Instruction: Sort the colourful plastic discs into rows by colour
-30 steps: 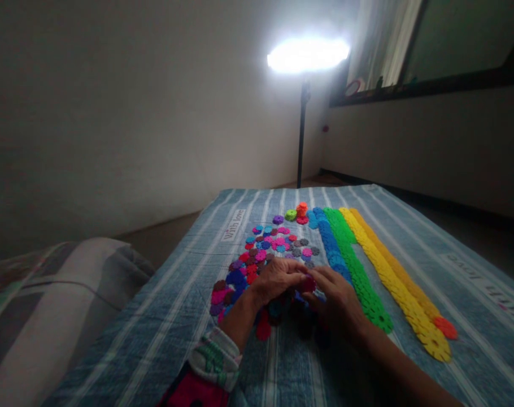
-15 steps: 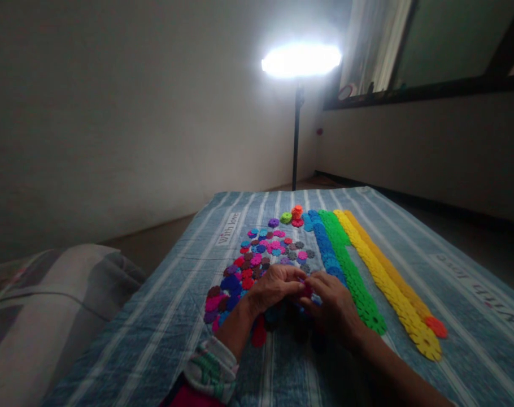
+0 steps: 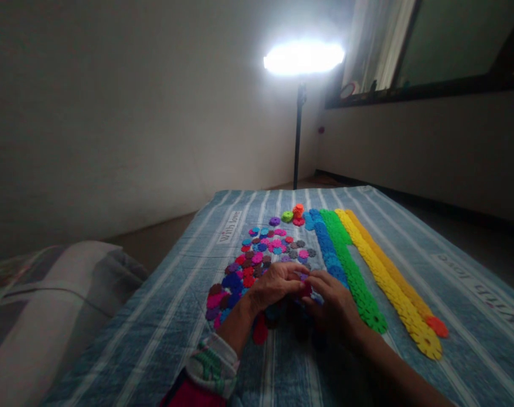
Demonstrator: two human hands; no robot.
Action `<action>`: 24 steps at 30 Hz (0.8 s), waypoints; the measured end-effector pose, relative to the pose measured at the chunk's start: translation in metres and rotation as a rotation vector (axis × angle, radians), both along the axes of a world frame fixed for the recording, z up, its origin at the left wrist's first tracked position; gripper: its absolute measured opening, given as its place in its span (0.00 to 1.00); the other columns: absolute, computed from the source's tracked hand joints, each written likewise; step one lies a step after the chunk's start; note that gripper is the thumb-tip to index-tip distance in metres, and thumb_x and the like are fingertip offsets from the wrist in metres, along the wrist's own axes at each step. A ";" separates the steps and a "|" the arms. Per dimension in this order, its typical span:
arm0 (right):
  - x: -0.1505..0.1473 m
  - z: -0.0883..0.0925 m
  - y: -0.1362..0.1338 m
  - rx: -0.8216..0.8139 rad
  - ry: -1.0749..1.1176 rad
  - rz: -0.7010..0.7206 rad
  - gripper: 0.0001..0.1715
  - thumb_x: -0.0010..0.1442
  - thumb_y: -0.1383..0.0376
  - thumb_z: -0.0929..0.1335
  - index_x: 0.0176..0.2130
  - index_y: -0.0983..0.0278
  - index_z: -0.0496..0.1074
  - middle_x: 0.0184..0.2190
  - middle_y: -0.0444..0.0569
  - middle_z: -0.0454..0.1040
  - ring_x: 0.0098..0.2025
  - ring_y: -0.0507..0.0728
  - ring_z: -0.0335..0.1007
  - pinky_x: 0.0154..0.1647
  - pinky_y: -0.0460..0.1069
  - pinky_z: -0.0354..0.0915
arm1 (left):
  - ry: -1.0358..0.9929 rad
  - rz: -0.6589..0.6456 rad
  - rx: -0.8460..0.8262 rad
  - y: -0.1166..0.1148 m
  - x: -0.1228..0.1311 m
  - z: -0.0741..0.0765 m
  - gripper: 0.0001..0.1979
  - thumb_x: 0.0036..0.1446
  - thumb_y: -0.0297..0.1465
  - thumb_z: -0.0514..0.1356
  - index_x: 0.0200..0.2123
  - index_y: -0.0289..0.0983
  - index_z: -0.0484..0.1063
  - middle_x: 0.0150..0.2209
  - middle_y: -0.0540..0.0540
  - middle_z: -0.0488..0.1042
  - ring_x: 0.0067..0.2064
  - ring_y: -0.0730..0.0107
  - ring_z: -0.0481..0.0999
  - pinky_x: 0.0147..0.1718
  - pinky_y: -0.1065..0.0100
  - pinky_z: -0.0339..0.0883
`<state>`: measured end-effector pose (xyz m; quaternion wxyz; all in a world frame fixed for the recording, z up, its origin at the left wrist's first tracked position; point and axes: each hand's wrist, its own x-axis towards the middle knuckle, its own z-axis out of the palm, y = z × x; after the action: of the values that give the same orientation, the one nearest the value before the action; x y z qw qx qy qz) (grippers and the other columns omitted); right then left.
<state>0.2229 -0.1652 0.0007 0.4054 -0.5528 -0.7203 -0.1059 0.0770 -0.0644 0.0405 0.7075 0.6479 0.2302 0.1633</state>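
Note:
Over the near part of a loose pile of colourful notched plastic discs (image 3: 248, 271), my two hands meet. My left hand (image 3: 276, 285) is closed, thumb and fingers pinching a dark magenta disc (image 3: 306, 289). From the other side my right hand (image 3: 335, 302) grips the same disc with its fingertips; the fingers partly cover it. Right of the hands lie long overlapping rows of discs: a blue row (image 3: 327, 246), a green row (image 3: 358, 285), a yellow row (image 3: 386, 285) and an orange-yellow row (image 3: 386, 263). The discs beneath my palms are in shadow.
Everything lies on a blue striped cloth (image 3: 168, 305). At the far end sit an orange stack (image 3: 298, 211), a lime disc (image 3: 287, 216) and a purple disc (image 3: 274, 221). A bright lamp (image 3: 303, 58) stands behind. Folded fabric (image 3: 79, 305) is at the left.
My hands stay together on the magenta disc with only slight finger movement. The whole view has shifted very slightly; the discs and rows lie as before.

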 end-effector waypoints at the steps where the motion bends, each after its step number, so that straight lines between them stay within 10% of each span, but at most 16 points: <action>1: 0.000 -0.001 0.000 0.001 0.012 0.001 0.07 0.55 0.68 0.70 0.37 0.64 0.69 0.36 0.52 0.76 0.37 0.58 0.73 0.36 0.50 0.70 | 0.001 -0.006 -0.005 -0.001 0.000 0.001 0.20 0.46 0.34 0.69 0.43 0.32 0.74 0.26 0.48 0.76 0.26 0.74 0.71 0.28 0.72 0.61; 24: -0.008 0.008 -0.010 -0.204 -0.160 -0.073 0.12 0.53 0.69 0.70 0.40 0.62 0.73 0.37 0.52 0.77 0.37 0.59 0.73 0.36 0.52 0.68 | 0.068 -0.049 0.041 0.002 -0.001 -0.007 0.22 0.46 0.30 0.66 0.46 0.32 0.73 0.29 0.47 0.78 0.27 0.74 0.72 0.27 0.73 0.61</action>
<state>0.2148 -0.1752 0.0085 0.2841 -0.6071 -0.7366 -0.0904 0.0757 -0.0628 0.0337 0.6897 0.6729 0.2347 0.1283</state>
